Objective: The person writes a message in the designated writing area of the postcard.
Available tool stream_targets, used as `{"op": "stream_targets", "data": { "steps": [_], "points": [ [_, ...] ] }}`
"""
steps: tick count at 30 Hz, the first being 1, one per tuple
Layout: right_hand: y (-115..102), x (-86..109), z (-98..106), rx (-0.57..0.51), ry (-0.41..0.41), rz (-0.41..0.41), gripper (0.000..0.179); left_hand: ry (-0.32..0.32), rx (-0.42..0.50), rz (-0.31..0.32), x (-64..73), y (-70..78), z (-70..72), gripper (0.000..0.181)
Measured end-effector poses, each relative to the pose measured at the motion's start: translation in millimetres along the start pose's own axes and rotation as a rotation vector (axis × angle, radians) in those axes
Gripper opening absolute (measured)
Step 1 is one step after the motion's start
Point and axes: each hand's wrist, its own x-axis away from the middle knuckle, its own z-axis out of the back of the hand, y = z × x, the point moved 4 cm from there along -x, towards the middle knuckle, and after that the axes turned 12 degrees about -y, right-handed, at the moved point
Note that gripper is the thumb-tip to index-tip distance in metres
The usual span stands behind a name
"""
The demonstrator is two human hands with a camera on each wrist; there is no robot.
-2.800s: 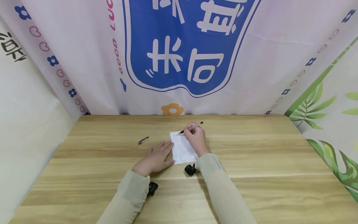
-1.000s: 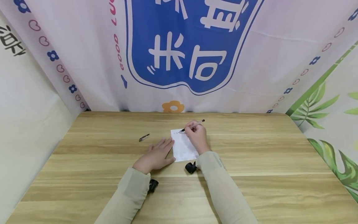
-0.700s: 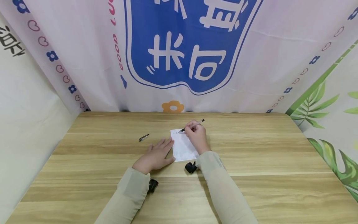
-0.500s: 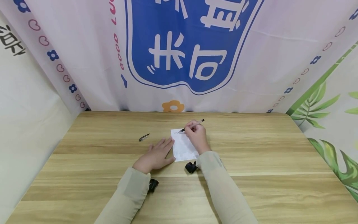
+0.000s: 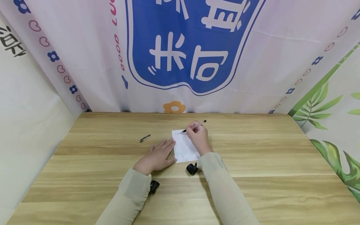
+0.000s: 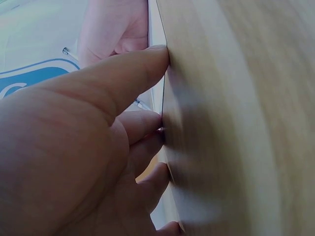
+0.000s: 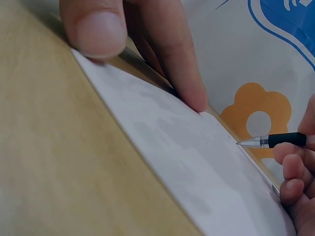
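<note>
Slender pen (image 7: 287, 139), rectangular paper (image 5: 184, 147); wood-grained table (image 5: 84, 178)

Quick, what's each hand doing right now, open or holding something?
Left hand: open, thumb and a finger touching the left edge of the small white rectangular paper sheet.
Right hand: closed, holding the slim clear-barrelled pen with a black grip.

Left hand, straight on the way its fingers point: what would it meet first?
The left hand already touches the paper; sliding across it, probably the pen near its tip comes first, though depth is unclear.
</note>
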Motion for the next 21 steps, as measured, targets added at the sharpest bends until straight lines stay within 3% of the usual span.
{"op": "stream_targets", "data": {
  "steps": [21],
  "points": [
    [4.2, -1.3, -0.6, 0.012, 0.007, -0.029, 0.007, -0.003, 0.011, 0.008, 1.3, 0.2, 0.0, 0.072]
  ]
}}
